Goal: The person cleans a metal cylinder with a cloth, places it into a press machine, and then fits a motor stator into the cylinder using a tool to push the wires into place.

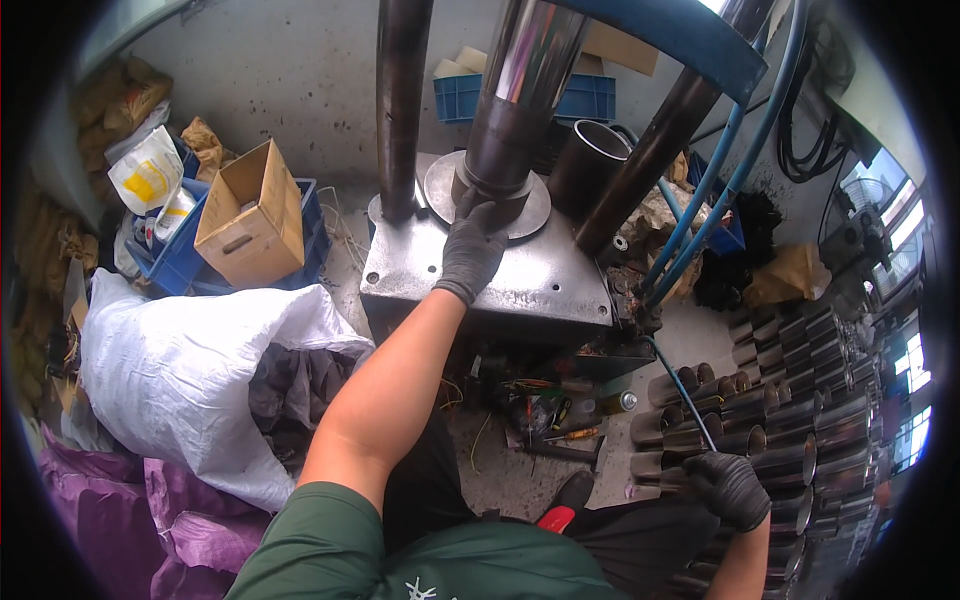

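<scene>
In a dark grey glove, my left hand (475, 255) reaches over the press bed. Its fingers lie against the near side of a dark metal ring (512, 207), which sits on a round steel plate (437, 185). The thumb and part of the fingers are hard to make out. Just above, the shiny press ram (530, 60) with its dark lower end (505, 140) comes down onto the ring. At the right, my gloved right hand (738, 490) is closed round the lower end of a thin lever rod (685, 392), which slants up to the press's side.
Dark posts (403, 110) flank the ram, and blue hoses (700, 215) run on the right. A dark metal tube (590, 165) stands behind the bed (540, 285). Rows of metal tubes (770, 400) fill the right floor. A white sack (180, 370) and carton (255, 225) lie left.
</scene>
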Motion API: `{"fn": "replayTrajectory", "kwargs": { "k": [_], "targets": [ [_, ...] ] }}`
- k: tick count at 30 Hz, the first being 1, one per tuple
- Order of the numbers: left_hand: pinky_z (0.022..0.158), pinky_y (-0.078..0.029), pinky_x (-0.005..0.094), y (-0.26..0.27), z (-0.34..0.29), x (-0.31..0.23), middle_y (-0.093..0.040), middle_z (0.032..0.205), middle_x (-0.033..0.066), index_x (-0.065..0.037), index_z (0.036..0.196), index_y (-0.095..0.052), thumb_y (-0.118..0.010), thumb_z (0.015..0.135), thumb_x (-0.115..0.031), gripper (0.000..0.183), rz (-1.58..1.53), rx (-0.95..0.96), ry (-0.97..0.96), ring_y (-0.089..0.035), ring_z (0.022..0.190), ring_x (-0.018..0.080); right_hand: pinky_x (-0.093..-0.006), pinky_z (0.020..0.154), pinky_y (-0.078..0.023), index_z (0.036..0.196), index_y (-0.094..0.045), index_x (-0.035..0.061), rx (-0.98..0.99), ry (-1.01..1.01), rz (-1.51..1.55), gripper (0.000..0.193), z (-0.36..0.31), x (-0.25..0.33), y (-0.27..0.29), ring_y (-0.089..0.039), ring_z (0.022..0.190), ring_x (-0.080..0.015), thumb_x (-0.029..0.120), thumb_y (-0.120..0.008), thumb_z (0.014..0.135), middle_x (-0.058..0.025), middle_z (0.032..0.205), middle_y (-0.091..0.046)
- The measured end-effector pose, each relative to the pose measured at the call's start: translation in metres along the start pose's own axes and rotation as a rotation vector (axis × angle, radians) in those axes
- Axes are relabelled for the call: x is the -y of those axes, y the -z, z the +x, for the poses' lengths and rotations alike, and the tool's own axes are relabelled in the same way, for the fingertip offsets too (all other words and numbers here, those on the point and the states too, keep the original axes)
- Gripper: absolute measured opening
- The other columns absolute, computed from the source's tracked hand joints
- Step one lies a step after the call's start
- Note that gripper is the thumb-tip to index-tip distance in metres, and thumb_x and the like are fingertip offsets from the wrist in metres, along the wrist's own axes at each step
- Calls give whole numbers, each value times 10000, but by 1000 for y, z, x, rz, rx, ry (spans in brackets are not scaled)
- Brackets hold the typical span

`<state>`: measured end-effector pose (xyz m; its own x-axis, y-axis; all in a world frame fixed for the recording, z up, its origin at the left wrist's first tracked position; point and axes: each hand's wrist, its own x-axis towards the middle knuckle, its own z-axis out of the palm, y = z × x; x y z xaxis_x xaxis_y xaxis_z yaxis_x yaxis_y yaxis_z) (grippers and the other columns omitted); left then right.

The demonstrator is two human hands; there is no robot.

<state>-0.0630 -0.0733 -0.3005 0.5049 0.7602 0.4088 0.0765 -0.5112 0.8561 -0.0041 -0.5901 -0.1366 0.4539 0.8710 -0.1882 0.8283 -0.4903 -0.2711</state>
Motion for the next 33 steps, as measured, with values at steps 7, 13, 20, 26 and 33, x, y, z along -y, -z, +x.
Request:
{"fn": "replayTrajectory", "kwargs": {
  "k": [7,13,20,26,33],
  "targets": [
    [1182,-453,399,1,1,1,-369,1650,169,-16,1344,-623,-785,841,-100,536,14,15,1,-482,1449,352,-448,791,-594,1086,-776,62,-127,-130,93,259,4,9,0,-730,875,-371,116,-683,850,-166,938,-753],
    [1174,-462,400,-1,1,1,-365,1652,165,-16,1329,-634,-789,841,-111,521,8,10,-1,-496,1436,351,-441,774,-589,994,-797,91,4,-82,-117,196,-4,5,-10,-725,842,-356,170,-735,826,-136,904,-751],
    [1181,-456,399,0,2,4,-360,1655,167,-16,1326,-637,-787,842,-109,515,20,20,11,-487,1445,353,-432,751,-587,963,-797,87,-70,-98,-85,200,-5,12,-12,-727,813,-339,206,-776,804,-129,875,-747],
    [1176,-459,404,0,1,3,-371,1651,164,-20,1325,-638,-795,842,-123,518,20,14,11,-493,1441,354,-437,723,-580,934,-794,84,-116,-115,-95,185,-5,13,-15,-719,786,-345,218,-777,806,-133,837,-734],
    [1136,-488,412,-3,0,6,-390,1658,162,-53,1284,-677,-728,857,-117,435,32,-45,-26,-605,1324,360,-460,658,-547,845,-755,70,-179,-95,-126,169,-7,4,-23,-687,721,-369,235,-777,818,-162,760,-683]
  ]
}}
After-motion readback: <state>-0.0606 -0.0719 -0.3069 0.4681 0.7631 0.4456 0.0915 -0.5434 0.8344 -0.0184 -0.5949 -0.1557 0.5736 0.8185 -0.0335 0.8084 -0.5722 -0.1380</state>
